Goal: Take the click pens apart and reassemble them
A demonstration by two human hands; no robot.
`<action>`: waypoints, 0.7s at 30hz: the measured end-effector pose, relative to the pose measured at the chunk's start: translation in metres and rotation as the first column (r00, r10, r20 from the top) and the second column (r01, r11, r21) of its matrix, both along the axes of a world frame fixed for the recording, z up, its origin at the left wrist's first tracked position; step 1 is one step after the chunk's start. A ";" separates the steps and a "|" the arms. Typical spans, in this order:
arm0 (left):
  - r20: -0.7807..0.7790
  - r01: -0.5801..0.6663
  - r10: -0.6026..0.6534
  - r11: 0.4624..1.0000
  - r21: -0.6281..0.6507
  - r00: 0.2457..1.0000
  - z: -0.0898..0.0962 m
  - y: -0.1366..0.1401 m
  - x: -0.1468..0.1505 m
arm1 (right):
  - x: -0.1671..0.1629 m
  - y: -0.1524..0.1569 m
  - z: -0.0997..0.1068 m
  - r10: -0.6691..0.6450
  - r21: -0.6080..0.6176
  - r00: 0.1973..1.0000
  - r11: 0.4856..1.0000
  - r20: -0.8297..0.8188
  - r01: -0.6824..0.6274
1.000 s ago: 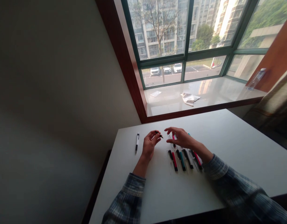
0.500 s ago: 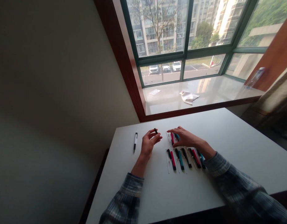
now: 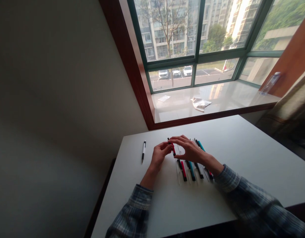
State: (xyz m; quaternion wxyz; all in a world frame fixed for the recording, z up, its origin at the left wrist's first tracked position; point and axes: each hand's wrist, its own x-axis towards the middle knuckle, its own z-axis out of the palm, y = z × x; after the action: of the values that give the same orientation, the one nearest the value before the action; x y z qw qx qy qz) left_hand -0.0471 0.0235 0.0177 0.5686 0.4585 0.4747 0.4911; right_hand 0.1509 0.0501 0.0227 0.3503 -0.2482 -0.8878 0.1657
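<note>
Hands half-curled, pinching red-and-black pen parts between them, clear bottle on windowsill, contents unclear

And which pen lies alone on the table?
The white pen, left of the left hand; the other pen parts on the table lie close together.

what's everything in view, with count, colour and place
window: one, green-framed, upper right
cars: three, white, outside
trees and buildings: several, mixed colours, outside
wall: one, grey, left
curtain: one, beige, right edge
sill: one, pale, below window
cloth: one, whitish, on sill
flat item: one, white, on sill
bottle: one, clear, sill's right end
table: one, white, below sill
pen: one, white-and-black, table's left
loose pen parts: several, red, teal, black, clear, on table; some hidden
red-and-black pen piece: one, above table
left hand: one, bare, pinching pen piece
right hand: one, bare, around pen piece
sleeves: two, blue plaid, both forearms
</note>
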 end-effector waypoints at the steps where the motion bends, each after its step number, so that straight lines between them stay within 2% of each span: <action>1: 0.005 0.001 -0.001 1.000 0.000 1.000 0.000 0.000 0.000 | -0.001 0.000 0.000 0.003 0.000 1.000 1.000 -0.002 -0.003; 4: -0.002 -0.033 0.033 0.999 0.030 0.999 0.000 0.003 -0.003 | 0.003 0.004 -0.002 -0.019 -0.016 1.000 1.000 -0.017 0.019; 6: -0.019 -0.081 0.083 0.993 0.082 0.996 0.000 0.005 -0.005 | 0.009 0.010 -0.004 -0.081 -0.040 0.997 0.996 -0.012 0.080; 9: -0.011 -0.140 0.144 0.979 0.147 0.990 -0.001 0.009 -0.008 | 0.021 0.020 -0.012 -0.167 -0.093 0.983 0.980 0.079 0.174; 15: -0.017 -0.165 0.169 0.976 0.145 0.985 -0.001 0.009 -0.008 | 0.027 0.027 -0.024 -0.146 -0.191 0.958 0.962 0.248 0.197; 18: -0.068 -0.157 0.170 0.975 0.156 0.983 -0.001 0.009 -0.007 | 0.024 0.024 -0.021 -0.170 -0.204 0.961 0.955 0.218 0.215; 21: -0.158 -0.148 0.181 0.969 0.200 0.971 -0.002 0.009 -0.006 | 0.022 0.021 -0.015 -0.214 -0.284 0.974 0.932 0.069 0.224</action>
State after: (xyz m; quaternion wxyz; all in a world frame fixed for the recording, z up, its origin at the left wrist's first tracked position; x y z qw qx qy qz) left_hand -0.0535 0.0324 0.0161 0.4362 0.5101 0.5114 0.5367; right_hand 0.1733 0.0713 0.0074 0.3099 -0.3973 -0.8269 0.2495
